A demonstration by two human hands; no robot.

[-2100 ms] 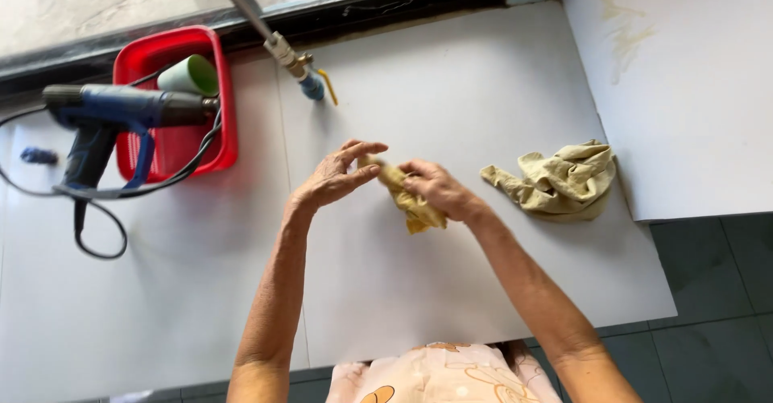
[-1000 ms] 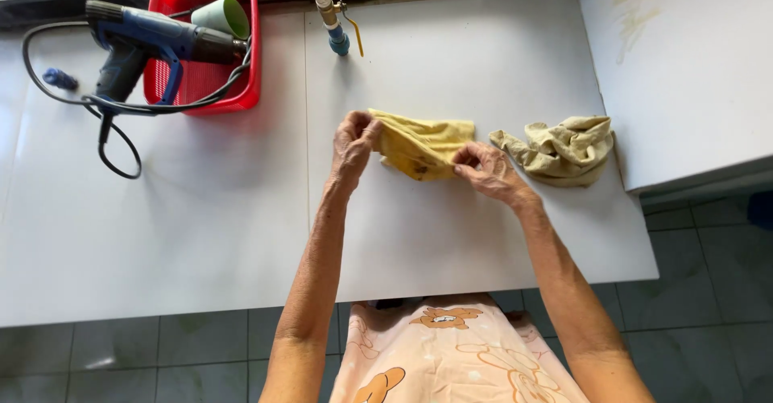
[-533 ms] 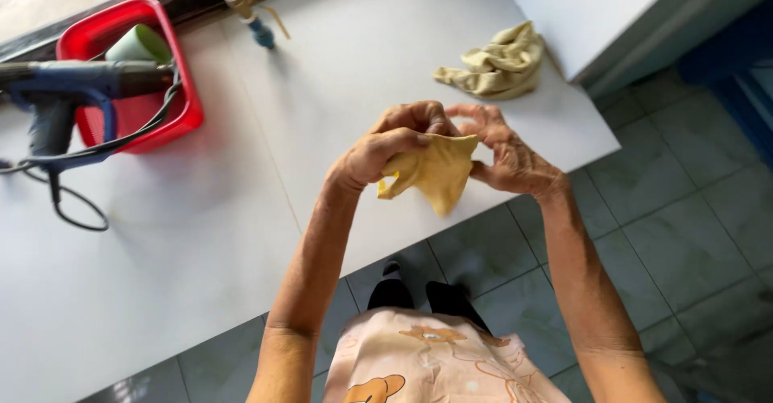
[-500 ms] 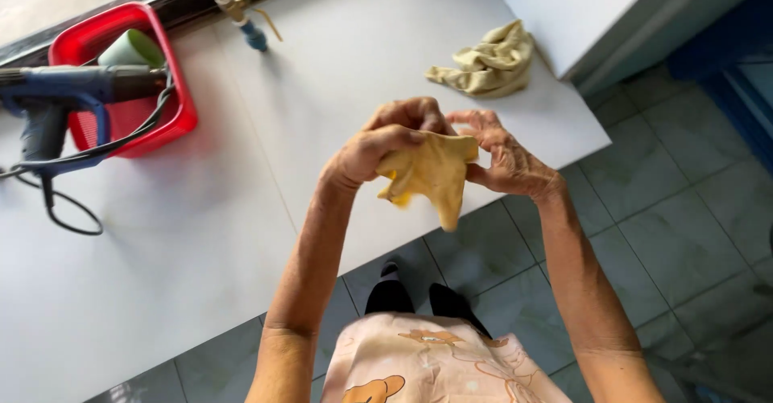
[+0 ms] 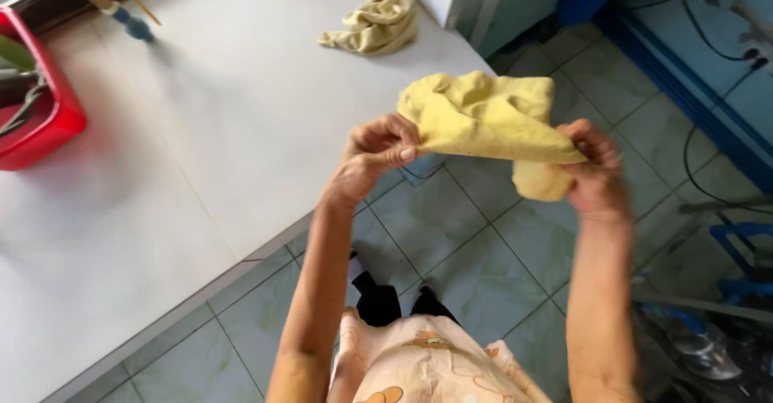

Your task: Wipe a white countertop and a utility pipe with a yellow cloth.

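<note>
Yellow cloth [image 5: 483, 117] hangs stretched between 2 grips, left hand [image 5: 378, 149] and right hand [image 5: 594, 169] each pinching an edge, spreading it beyond the tabletop [image 5: 241, 129] edge, over floor tiles.

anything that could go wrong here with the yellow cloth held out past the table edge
1. The yellow cloth is held only at its two ends, by the left hand and the right hand, over the tiled floor rather than the white table. If either pinch slips, it may well drop onto the floor.
2. The crumpled cloth lies near the table's far corner, so a stray sweep might knock it off.
</note>
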